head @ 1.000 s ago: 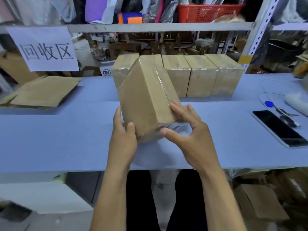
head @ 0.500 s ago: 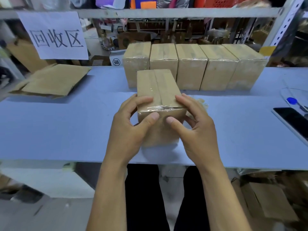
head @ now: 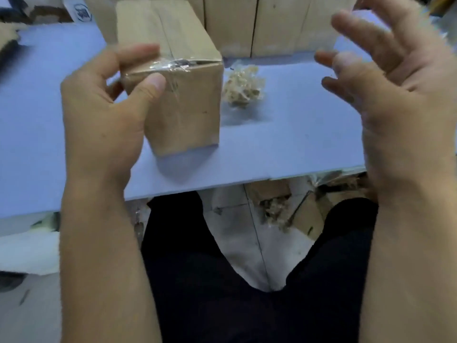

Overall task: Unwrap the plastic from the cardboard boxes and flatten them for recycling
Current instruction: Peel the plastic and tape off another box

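Note:
A plastic-wrapped cardboard box (head: 183,100) stands upright on the blue table (head: 296,144), with crinkled film bunched along its near top edge. My left hand (head: 103,102) grips its near left corner, thumb on the front face and fingers over the top. My right hand (head: 395,78) is raised off to the right, well apart from the box. It is blurred, its fingers spread and loosely curled, and I see nothing held in it. A crumpled wad of plastic (head: 243,85) lies on the table just right of the box.
Behind the held box stands a row of other wrapped boxes (head: 277,23). The table's front edge (head: 222,184) runs above my dark-trousered legs. Cardboard boxes and scraps (head: 284,206) lie on the floor below.
My right hand has let go of the box and swung up and out to the right. The left hand keeps its hold on the box. The camera has tilted down and closer.

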